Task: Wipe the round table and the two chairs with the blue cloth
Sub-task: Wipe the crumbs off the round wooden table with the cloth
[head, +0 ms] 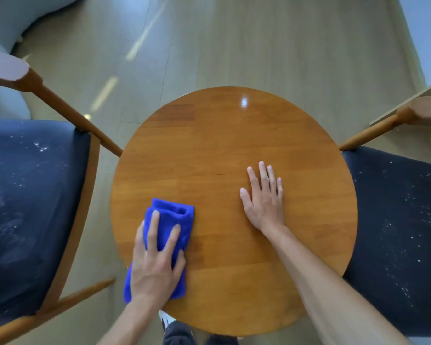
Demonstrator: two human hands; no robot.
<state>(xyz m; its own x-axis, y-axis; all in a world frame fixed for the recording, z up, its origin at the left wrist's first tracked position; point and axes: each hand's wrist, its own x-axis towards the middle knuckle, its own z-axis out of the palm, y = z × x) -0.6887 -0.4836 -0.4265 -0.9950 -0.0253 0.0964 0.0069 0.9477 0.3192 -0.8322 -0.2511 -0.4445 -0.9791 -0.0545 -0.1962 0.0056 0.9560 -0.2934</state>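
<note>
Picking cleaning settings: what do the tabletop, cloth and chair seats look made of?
Round table: looks like wood planks under a glossy varnish; grain, board joints and a bright light glare show. Blue cloth: fluffy, probably microfibre or terry; fuzzy nap, soft folds. Left chair seat and right chair seat: dark matte upholstery, fabric or leatherette, cannot tell; white specks on both. Chair frames look like varnished wood.

No text, label, brand, number or sign can be read anywhere in this view.
</note>
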